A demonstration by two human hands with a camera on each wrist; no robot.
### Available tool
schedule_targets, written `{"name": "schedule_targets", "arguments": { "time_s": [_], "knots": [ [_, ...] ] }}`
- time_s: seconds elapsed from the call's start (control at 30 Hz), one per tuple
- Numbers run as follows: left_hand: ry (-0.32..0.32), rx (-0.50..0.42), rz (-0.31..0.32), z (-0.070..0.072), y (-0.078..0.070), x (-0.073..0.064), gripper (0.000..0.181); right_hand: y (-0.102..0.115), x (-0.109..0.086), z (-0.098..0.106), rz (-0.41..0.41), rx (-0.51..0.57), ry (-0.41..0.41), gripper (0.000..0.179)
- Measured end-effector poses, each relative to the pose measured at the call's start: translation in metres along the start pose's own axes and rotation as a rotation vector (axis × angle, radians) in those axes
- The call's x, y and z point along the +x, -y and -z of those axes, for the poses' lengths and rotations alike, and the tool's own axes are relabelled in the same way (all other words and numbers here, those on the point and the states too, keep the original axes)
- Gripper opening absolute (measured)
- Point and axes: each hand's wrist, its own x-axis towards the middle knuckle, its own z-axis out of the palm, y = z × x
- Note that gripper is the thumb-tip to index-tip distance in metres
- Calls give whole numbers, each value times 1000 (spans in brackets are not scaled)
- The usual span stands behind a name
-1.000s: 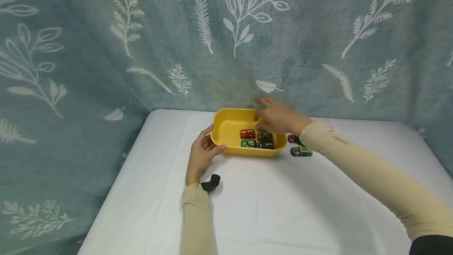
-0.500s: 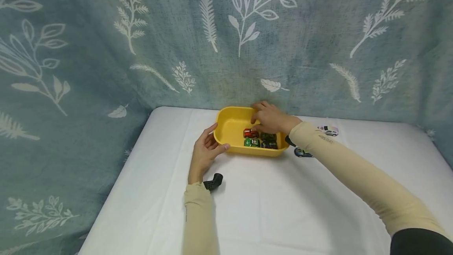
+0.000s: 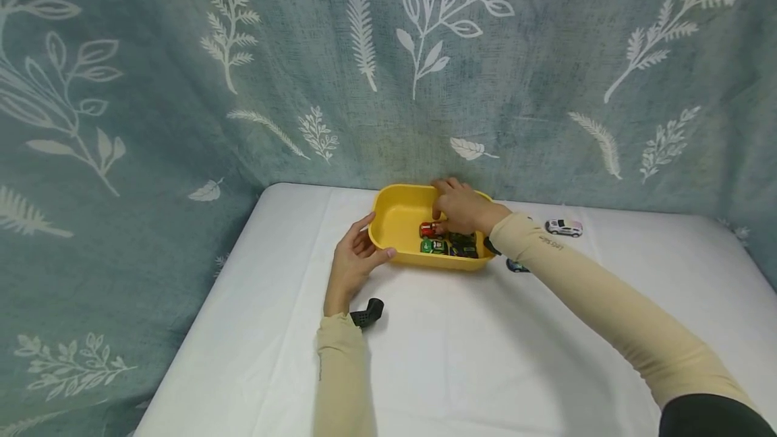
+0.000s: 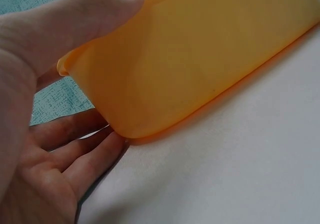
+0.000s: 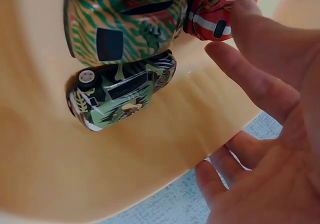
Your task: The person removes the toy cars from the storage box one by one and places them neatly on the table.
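Note:
My left hand [image 3: 355, 261] grips the left end of a yellow plastic tray [image 4: 200, 54], thumb on the near rim and fingers against the end wall. My right hand [image 3: 463, 209] reaches into the tray's right half. In the right wrist view its thumb and index finger pinch a red toy car [image 5: 212, 14], while the other fingers lie over the far rim. Beside the red car sit a green-and-orange striped toy car [image 5: 122, 26] and a black-and-green toy car [image 5: 122, 91]. Nearer the front wall are a green toy car [image 3: 434, 246] and a dark toy car [image 3: 464, 250].
On the white-covered table [image 3: 473, 342], right of the tray, stands a white toy car [image 3: 564, 228]. A dark blue toy car [image 3: 516, 266] is partly hidden by the right sleeve. A patterned curtain [image 3: 340, 73] hangs right behind the tray.
My right hand has lowered into the tray and moved left onto the red toy car, uncovering the white car at the right. The left hand keeps its hold on the tray.

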Motion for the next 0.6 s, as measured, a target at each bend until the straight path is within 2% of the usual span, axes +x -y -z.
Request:
{"name": "schedule_targets", "arguments": {
  "time_s": [0.33,0.6],
  "knots": [
    [14,-10,-5,-1,-2,3,85,-1,2,-3,-19,-38,4,24],
    [-1,2,6,-1,-1,0,84,3,1,-5,12,-64,-17,20]
  ]
}}
